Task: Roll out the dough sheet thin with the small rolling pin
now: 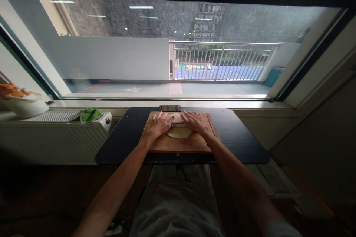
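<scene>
The left hand (160,123) and the right hand (196,121) are open and flat, palms down. They rest side by side on a small stick-like thing (177,119) that is too blurry to name, at the far edge of a round, flat piece of dough (179,132). The dough lies in the middle of a wooden board (180,144), which sits in the middle of the dark worktop (122,144). A phone (170,108) lies at the worktop's far edge, and a green cloth (90,114) lies on a white heater (55,133) to the left.
</scene>
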Demonstrator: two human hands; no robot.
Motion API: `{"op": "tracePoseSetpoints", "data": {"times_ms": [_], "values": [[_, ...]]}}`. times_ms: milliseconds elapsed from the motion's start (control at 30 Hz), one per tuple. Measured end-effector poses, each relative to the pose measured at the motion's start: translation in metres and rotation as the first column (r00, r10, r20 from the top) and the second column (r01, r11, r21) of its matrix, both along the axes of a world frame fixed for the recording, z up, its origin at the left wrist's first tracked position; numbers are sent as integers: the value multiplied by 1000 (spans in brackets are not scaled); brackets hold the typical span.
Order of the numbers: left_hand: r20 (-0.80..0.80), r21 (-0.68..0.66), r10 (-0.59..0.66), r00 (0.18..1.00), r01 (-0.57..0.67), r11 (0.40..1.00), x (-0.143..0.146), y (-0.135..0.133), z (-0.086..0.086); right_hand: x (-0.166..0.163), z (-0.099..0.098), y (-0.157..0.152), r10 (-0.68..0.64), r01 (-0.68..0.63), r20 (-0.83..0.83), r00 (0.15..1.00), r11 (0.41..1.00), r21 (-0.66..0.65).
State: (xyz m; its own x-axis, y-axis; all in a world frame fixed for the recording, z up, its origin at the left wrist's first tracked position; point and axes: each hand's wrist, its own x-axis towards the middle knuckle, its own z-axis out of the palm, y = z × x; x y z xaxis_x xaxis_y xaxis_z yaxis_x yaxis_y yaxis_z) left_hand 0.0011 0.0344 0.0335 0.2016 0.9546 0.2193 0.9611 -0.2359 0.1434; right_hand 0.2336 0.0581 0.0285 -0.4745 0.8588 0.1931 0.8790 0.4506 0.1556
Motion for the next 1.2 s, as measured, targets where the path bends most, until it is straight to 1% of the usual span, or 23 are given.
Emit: {"op": "tracePoseSetpoints", "data": {"times_ms": [67,167,300,400,467,567,667,733,867,1000,1067,1133,1200], "values": [[0,10,-9,1000,9,1000,-1,-4,-1,1,-3,-6,17,-17,-22,1000,1000,10],[-10,48,-54,999,54,997,-5,-20,-7,1,-13,-27,5,-2,-115,993,1000,26],[-1,102,-77,997,77,992,-11,-43,-19,-2,-20,-52,-67,70,-258,964,998,1],[-2,122,-78,997,78,989,-13,-51,-23,-4,-19,-58,-73,72,-279,958,997,-12],[-14,117,-85,996,86,989,-13,-49,-23,-4,-17,-57,-69,69,-282,957,998,-8],[-31,101,-88,996,90,991,-12,-38,-20,-2,-16,-51,-66,72,-262,963,997,12],[-41,91,-73,996,77,993,-9,-22,-16,0,-14,-38,-8,14,-183,983,999,30],[-39,77,-56,998,59,995,-7,-9,-13,0,-12,-27,0,4,-146,989,1000,26],[-15,54,0,1000,0,999,-1,18,-8,-6,-4,-2,-74,78,-160,984,997,19],[-13,39,94,995,-94,995,3,42,-1,-14,5,22,-93,96,-193,977,995,8],[-7,12,122,993,-122,992,4,54,3,-17,9,34,-152,151,-231,961,988,-22],[5,6,124,992,-124,992,4,65,5,-19,12,45,-216,207,-276,937,976,-63],[17,22,108,994,-108,994,3,75,5,-20,13,55,-247,228,-308,919,969,-95]]}}
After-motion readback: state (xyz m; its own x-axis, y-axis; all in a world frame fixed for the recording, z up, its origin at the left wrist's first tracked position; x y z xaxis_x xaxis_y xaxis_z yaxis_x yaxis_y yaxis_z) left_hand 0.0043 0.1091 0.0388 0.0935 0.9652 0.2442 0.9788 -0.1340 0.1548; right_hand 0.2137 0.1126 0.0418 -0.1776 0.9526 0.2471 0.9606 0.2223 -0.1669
